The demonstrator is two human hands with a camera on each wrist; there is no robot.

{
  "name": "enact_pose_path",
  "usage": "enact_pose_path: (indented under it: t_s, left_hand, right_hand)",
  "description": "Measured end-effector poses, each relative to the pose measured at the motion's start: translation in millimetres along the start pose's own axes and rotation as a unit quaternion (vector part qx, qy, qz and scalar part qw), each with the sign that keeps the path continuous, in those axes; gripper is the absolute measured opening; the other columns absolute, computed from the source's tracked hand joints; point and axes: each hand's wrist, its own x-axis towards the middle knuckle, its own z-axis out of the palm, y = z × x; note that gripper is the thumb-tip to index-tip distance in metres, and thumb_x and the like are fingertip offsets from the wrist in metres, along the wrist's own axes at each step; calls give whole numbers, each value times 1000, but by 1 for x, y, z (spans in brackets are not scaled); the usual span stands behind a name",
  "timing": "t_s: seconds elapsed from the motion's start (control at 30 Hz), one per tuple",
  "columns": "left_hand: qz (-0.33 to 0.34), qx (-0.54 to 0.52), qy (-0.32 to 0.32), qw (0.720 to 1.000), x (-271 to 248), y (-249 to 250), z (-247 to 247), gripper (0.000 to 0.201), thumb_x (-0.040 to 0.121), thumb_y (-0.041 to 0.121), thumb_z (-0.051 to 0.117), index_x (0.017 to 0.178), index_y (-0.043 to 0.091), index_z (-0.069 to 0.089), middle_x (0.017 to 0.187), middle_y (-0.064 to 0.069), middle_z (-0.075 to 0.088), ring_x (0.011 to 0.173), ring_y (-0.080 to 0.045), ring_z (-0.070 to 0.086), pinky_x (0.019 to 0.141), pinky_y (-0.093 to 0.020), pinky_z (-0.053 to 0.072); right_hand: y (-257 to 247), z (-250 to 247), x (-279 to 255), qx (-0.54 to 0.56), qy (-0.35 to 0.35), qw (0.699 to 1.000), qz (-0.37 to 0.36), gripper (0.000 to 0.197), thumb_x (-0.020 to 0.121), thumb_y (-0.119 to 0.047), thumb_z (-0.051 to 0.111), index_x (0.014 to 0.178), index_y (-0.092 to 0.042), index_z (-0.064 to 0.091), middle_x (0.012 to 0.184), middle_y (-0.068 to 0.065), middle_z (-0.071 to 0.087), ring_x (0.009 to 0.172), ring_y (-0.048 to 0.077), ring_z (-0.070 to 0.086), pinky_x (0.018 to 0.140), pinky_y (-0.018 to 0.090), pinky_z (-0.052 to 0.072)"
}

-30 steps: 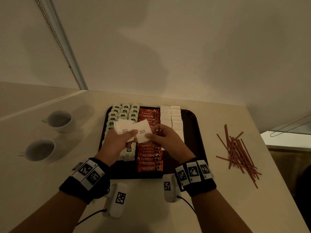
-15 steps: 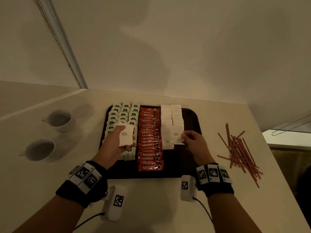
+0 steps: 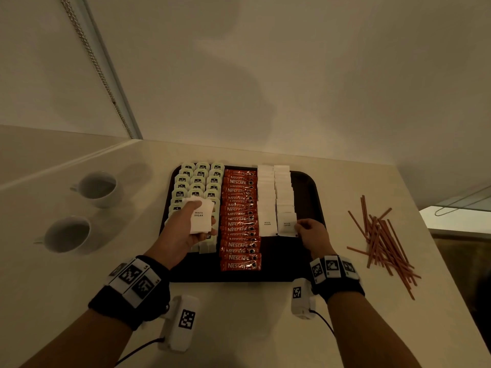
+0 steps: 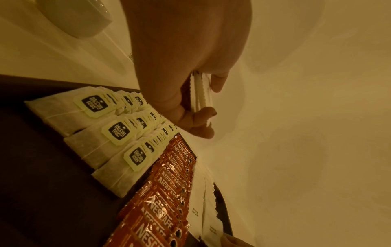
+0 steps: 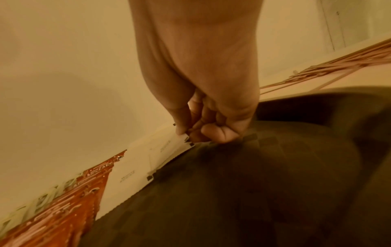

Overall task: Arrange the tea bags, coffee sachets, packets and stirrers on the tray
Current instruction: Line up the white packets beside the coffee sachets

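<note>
Left hand: the left hand (image 3: 183, 229) hovers over the near part of the tea bag rows, thumb and fingers (image 4: 198, 115) curled round a small stack of sugar packets (image 3: 201, 217); the top one reads WHITE SUGAR.
Right hand: the right hand (image 3: 313, 235) sits low over the bare right part of the tray, thumb and forefinger pinching the near right corner of the nearest sugar packet (image 3: 287, 224) in the right white column.
Tray: the dark tray (image 3: 308, 187) lies on the worktop (image 3: 239, 314) just ahead of both wrists.
Coffee sachets: the red Nescafe sachets (image 3: 240, 221) run near to far in one overlapped column down the tray's middle.
Tea bags: the tea bags (image 3: 198, 179) fill three columns on the tray's left side, tags up.
White columns: two columns of sugar packets (image 3: 267, 197) lie right of the sachets, reaching the far rim.
Stirrers: the reddish stirrers (image 3: 382, 235) lie in a loose pile on the worktop, right of the tray and apart from it.
Cups: two white cups (image 3: 98, 187) stand on the worktop left of the tray.
</note>
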Motion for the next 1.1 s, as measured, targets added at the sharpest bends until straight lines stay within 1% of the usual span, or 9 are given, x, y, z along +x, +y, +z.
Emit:
enact_pose_path:
  t_s: [0.27, 0.5, 0.57, 0.63, 0.7, 0.77, 0.83, 0.93, 1.1]
  left_hand:
    - [-1, -22, -15, 1000, -2, 1, -1, 29, 99, 27, 38, 90, 10, 60, 73, -15, 62, 47, -20, 60, 38, -17, 44]
    - [-31, -32, -60, 997, -3, 1, -4, 41, 97, 22, 31, 124, -2, 51, 73, -16, 68, 55, -26, 65, 42, -20, 45]
    - [-33, -32, -62, 997, -5, 2, 0, 39, 97, 19, 34, 128, -1, 49, 86, -19, 68, 63, -28, 66, 42, -20, 47]
    - [-32, -20, -56, 998, -6, 2, 6, 33, 97, 15, 39, 126, 2, 50, 101, -22, 64, 72, -29, 65, 42, -21, 49]
    - [-19, 14, -55, 998, -9, 1, 10, 18, 97, 13, 44, 110, 7, 56, 94, -16, 65, 65, -20, 66, 42, -21, 49]
    - [6, 68, -72, 995, -13, 1, 13, 12, 96, 18, 51, 103, 13, 59, 88, -9, 68, 65, -14, 67, 45, -23, 51]
    - [29, 97, -79, 992, -15, 0, 12, 15, 93, 22, 56, 106, 17, 61, 91, -5, 69, 76, -15, 66, 48, -23, 52]
    - [54, 78, -37, 995, -13, -2, 7, 19, 88, 16, 64, 107, 19, 61, 96, -3, 69, 86, -16, 65, 50, -21, 51]
    - [41, 15, -23, 999, -9, -1, 10, 10, 91, 11, 58, 100, 16, 60, 95, -6, 66, 83, -17, 63, 50, -19, 53]
  right_hand:
    - [2, 7, 6, -37, 41, 998, -10, 23, 92, -16, 57, 111, -5, 63, 115, 12, 63, 109, 25, 55, 92, 33, 43]
    - [-16, 3, -5, -43, 75, 994, -68, 19, 91, -18, 59, 106, -6, 60, 108, 10, 63, 100, 23, 57, 81, 27, 45]
    - [-43, 4, -24, 1, 35, 992, -120, 17, 93, -22, 56, 106, -11, 58, 102, 1, 61, 89, 11, 57, 69, 15, 43]
    - [-77, 12, -51, 54, -60, 978, -194, 15, 93, -26, 56, 103, -15, 58, 97, -8, 59, 84, 3, 55, 66, 11, 41]
    - [-103, 23, -74, 70, -138, 955, -251, 19, 91, -32, 59, 102, -18, 58, 96, -9, 61, 86, 2, 57, 69, 12, 44]
    - [-118, 33, -89, 81, -177, 945, -262, 28, 86, -35, 64, 106, -17, 57, 97, -6, 62, 81, 2, 60, 63, 12, 47]
    - [-122, 42, -95, 96, -184, 945, -252, 35, 83, -35, 68, 110, -14, 56, 100, -1, 64, 81, 5, 63, 61, 14, 51]
    - [-119, 47, -97, 110, -173, 950, -235, 34, 83, -32, 69, 108, -12, 58, 105, 3, 66, 92, 14, 65, 76, 26, 57]
    - [-109, 42, -98, 155, -172, 951, -203, 15, 88, -17, 64, 99, -6, 63, 104, 8, 66, 97, 22, 65, 84, 38, 57]
